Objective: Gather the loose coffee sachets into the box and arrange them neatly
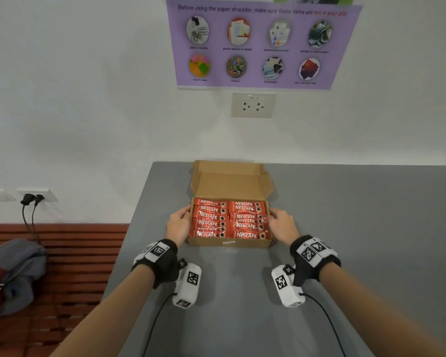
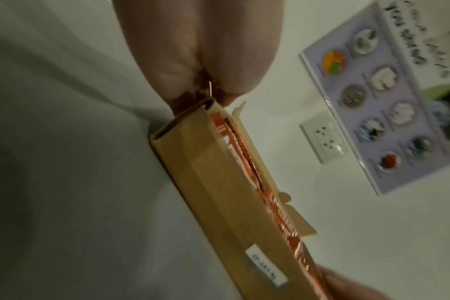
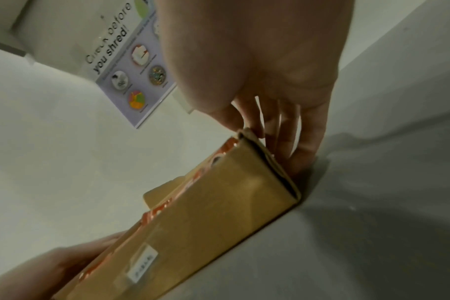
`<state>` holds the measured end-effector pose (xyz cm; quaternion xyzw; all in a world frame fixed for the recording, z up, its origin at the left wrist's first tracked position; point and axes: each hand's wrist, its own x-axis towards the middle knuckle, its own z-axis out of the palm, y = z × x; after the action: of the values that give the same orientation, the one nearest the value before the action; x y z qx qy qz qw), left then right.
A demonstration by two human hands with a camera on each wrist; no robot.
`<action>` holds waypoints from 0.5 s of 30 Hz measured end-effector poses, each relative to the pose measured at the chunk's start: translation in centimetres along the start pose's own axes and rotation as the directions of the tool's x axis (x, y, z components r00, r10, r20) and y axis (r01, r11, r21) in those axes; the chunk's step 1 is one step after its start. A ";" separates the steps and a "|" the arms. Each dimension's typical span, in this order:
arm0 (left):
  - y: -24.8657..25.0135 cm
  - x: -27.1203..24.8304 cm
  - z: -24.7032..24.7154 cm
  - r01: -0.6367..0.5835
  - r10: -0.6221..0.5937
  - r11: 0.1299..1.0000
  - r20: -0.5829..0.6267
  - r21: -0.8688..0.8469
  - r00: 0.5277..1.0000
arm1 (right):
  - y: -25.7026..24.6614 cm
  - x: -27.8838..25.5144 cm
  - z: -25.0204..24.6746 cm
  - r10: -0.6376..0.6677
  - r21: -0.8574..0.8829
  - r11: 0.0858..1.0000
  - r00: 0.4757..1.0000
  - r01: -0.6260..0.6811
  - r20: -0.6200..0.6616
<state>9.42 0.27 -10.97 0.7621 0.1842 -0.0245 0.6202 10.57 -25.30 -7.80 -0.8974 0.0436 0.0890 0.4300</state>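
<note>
Both hands are on the box [image 1: 229, 244] now, which sits on the grey worktop [image 1: 358, 228] just below the wall socket [image 1: 252, 105], lid flap thrown back toward the wall. The left hand [image 1: 178, 225] lies against the box's left wall. In the left wrist view its fingers [image 2: 172, 81] are bunched together and pinching the top edge of that wall at the corner. The right hand [image 1: 282, 224] mirrors it on the right wall, and from the right wrist its fingers [image 3: 306, 130] run straight down the outside of the cardboard, pressing rather than curling round.

The coffee sachets [image 1: 229, 220] fill the box in two columns. They lie flat and overlap like tiles, and each one runs its long axis left to right, logo up. No loose sachets show on the worktop.

As for handling, I'd call this thin folded cardboard that is light even when full. The walls are likely to bow if squeezed hard. The foil sachets look slick and soft, so they could slide if the box tips.

The short side walls, low down, are the sensible place to hold, keeping it level. The box's own long axis also runs left to right, parallel to the wall behind the socket, with its open top facing straight up.
</note>
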 end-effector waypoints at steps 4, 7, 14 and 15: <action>0.5 2.2 0.1 -0.007 0.007 0.999 -0.001 0.038 1.000 | -1.0 2.1 -0.3 0.052 -0.034 0.998 0.999 -0.053 -0.015; 0.4 3.4 0.2 -0.014 0.015 0.997 -0.009 0.080 1.000 | -1.6 3.1 -0.2 0.077 -0.068 0.995 0.997 -0.078 -0.016; 0.5 3.8 0.6 -0.021 0.021 0.994 0.000 0.108 1.000 | -1.6 3.4 0.0 0.084 -0.078 0.993 0.996 -0.084 -0.014; 1.1 3.5 0.5 -0.029 0.031 0.994 -0.016 0.109 0.999 | -2.0 3.2 -0.2 0.085 -0.073 0.994 0.996 -0.085 0.000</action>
<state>13.12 0.43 -10.96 0.7977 0.1764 -0.0187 0.5763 14.05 -24.21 -6.83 -0.9096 0.0778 0.1102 0.3931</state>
